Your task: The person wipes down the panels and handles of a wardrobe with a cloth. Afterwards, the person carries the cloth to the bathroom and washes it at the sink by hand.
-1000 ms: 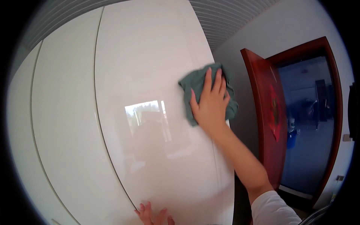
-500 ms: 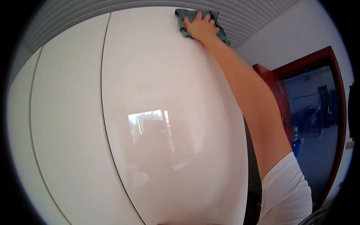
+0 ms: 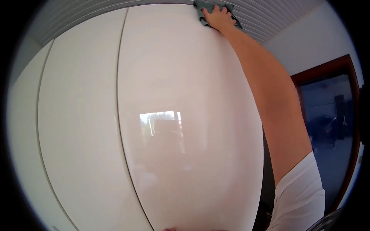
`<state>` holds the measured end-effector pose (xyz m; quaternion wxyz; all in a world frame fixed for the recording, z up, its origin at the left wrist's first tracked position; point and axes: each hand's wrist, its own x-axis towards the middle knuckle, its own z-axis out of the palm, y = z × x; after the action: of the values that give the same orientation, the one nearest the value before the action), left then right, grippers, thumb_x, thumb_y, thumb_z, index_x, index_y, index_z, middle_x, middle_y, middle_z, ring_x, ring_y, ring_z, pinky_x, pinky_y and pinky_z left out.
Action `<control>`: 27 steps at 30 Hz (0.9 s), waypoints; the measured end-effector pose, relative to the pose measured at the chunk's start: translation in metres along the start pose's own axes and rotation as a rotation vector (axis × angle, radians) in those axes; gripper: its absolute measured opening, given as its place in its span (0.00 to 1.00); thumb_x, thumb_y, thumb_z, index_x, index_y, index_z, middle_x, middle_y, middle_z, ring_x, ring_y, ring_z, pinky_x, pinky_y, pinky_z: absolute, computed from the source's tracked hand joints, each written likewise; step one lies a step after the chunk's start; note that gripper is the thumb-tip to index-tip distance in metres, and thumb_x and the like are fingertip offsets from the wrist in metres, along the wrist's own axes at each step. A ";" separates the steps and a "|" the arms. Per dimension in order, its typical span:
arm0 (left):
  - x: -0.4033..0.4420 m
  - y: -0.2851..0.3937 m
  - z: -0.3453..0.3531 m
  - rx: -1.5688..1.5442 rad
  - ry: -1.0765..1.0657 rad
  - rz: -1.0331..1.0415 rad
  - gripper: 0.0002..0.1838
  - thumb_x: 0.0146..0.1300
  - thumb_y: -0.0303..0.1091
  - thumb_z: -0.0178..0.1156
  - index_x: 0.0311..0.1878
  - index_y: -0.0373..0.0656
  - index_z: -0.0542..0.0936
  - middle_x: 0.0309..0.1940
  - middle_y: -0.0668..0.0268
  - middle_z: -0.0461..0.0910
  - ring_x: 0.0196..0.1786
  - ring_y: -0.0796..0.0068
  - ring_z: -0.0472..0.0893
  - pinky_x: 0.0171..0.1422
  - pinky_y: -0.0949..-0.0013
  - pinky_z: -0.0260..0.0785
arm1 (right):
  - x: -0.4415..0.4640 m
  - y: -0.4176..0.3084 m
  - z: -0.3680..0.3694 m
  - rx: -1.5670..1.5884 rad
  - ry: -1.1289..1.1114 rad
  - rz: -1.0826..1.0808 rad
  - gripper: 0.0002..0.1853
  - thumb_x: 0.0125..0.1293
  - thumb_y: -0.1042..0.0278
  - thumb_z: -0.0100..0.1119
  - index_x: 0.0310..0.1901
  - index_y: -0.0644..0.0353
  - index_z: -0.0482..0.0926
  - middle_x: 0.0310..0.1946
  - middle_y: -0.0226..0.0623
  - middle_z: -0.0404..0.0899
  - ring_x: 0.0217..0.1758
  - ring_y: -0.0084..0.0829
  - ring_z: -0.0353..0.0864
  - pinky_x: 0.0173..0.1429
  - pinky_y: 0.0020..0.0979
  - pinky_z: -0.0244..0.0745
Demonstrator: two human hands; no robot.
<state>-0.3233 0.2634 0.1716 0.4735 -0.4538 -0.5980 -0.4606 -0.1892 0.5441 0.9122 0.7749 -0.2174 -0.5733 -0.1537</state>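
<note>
High up, my right hand [image 3: 220, 18] presses a dark green cloth [image 3: 204, 8] against the top right corner of a glossy white cabinet door [image 3: 173, 77]. The fingers are spread over the cloth, which bunches out around them. My right arm is stretched upward along the cabinet's right side. My left hand does not show; a skin-coloured sliver at the bottom edge is too small to identify.
More white door panels [image 3: 81, 96] stand to the left, split by narrow dark gaps. A ribbed grey ceiling [image 3: 269, 19] is close above the cabinet. To the right is a brown door frame [image 3: 323, 69] in a pale wall [image 3: 300, 54].
My right hand and the cloth appear slightly higher and further right in the view. The cabinet and its window reflection have also shifted right as the camera turned.
</note>
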 end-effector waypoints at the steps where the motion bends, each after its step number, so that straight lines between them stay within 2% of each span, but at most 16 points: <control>1: 0.000 0.002 -0.001 0.006 0.010 -0.003 0.17 0.62 0.30 0.68 0.54 0.46 0.88 0.72 0.45 0.74 0.74 0.43 0.73 0.79 0.39 0.59 | 0.004 0.000 -0.001 0.015 -0.001 -0.007 0.48 0.70 0.23 0.41 0.83 0.49 0.60 0.81 0.52 0.58 0.83 0.58 0.58 0.77 0.71 0.54; 3: -0.001 0.002 -0.003 0.019 0.029 -0.010 0.17 0.62 0.29 0.68 0.54 0.46 0.88 0.72 0.44 0.75 0.73 0.43 0.74 0.78 0.39 0.61 | 0.003 0.004 0.002 -0.046 -0.018 0.030 0.48 0.70 0.20 0.40 0.83 0.44 0.60 0.83 0.48 0.57 0.85 0.55 0.58 0.77 0.70 0.55; 9: 0.004 0.003 -0.009 0.060 0.121 -0.024 0.16 0.61 0.27 0.67 0.54 0.44 0.87 0.70 0.43 0.77 0.71 0.42 0.76 0.77 0.41 0.65 | 0.014 0.008 0.005 -0.068 0.016 -0.022 0.48 0.71 0.20 0.40 0.84 0.42 0.57 0.86 0.47 0.52 0.86 0.57 0.55 0.80 0.72 0.51; 13: 0.006 0.001 -0.011 0.022 0.079 -0.124 0.18 0.60 0.26 0.68 0.55 0.43 0.87 0.70 0.42 0.77 0.70 0.41 0.77 0.76 0.42 0.66 | 0.045 0.028 0.019 -0.073 0.033 -0.093 0.48 0.71 0.20 0.39 0.85 0.42 0.56 0.86 0.46 0.51 0.87 0.57 0.53 0.81 0.73 0.49; 15: 0.006 -0.010 -0.008 -0.028 0.200 0.015 0.18 0.60 0.24 0.67 0.56 0.41 0.86 0.70 0.41 0.76 0.70 0.38 0.77 0.75 0.42 0.67 | 0.046 0.016 0.023 -0.126 0.057 -0.082 0.48 0.71 0.20 0.38 0.85 0.42 0.56 0.86 0.45 0.51 0.87 0.55 0.51 0.82 0.72 0.48; 16: 0.026 -0.003 -0.016 -0.019 0.207 0.007 0.18 0.60 0.24 0.67 0.56 0.41 0.86 0.70 0.41 0.76 0.70 0.38 0.77 0.75 0.42 0.67 | 0.061 0.004 0.025 -0.135 0.034 -0.105 0.49 0.72 0.19 0.36 0.85 0.42 0.56 0.87 0.43 0.51 0.88 0.54 0.51 0.83 0.72 0.47; 17: 0.027 -0.010 -0.037 -0.092 0.063 0.052 0.19 0.62 0.26 0.67 0.58 0.41 0.86 0.71 0.40 0.75 0.71 0.37 0.75 0.74 0.42 0.67 | 0.049 -0.018 0.022 -0.127 0.031 -0.111 0.49 0.72 0.19 0.36 0.85 0.42 0.56 0.87 0.43 0.51 0.88 0.54 0.51 0.83 0.72 0.47; 19: 0.000 -0.031 -0.047 -0.164 -0.066 0.092 0.20 0.63 0.27 0.67 0.60 0.41 0.85 0.73 0.40 0.73 0.72 0.35 0.74 0.74 0.42 0.68 | 0.012 -0.056 0.022 -0.123 0.010 -0.182 0.49 0.71 0.18 0.36 0.85 0.42 0.55 0.87 0.43 0.50 0.88 0.54 0.51 0.83 0.72 0.46; 24: -0.001 -0.018 -0.061 -0.280 -0.091 -0.611 0.21 0.75 0.47 0.63 0.64 0.47 0.85 0.62 0.63 0.86 0.72 0.55 0.78 0.83 0.35 0.50 | 0.025 -0.135 0.013 -0.066 0.035 -0.248 0.50 0.70 0.18 0.38 0.85 0.43 0.56 0.87 0.43 0.52 0.88 0.52 0.52 0.83 0.71 0.46; 25: 0.003 -0.018 -0.077 -0.287 -0.086 -0.612 0.21 0.75 0.47 0.63 0.64 0.47 0.85 0.62 0.63 0.86 0.72 0.55 0.78 0.83 0.35 0.50 | 0.021 -0.159 0.005 -0.071 0.040 -0.266 0.51 0.70 0.18 0.38 0.85 0.44 0.56 0.86 0.43 0.53 0.88 0.52 0.52 0.84 0.69 0.46; 27: 0.015 -0.017 -0.115 0.041 -0.030 -0.545 0.20 0.79 0.43 0.57 0.67 0.45 0.82 0.56 0.60 0.87 0.69 0.53 0.80 0.83 0.42 0.56 | 0.014 -0.202 -0.008 -0.037 0.043 -0.312 0.51 0.70 0.18 0.39 0.85 0.45 0.57 0.86 0.44 0.53 0.88 0.53 0.52 0.84 0.68 0.46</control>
<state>-0.3250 0.1491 0.1995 0.3325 -0.2732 -0.7142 -0.5520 -0.2772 0.3666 0.9559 0.7493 -0.1366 -0.5806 -0.2876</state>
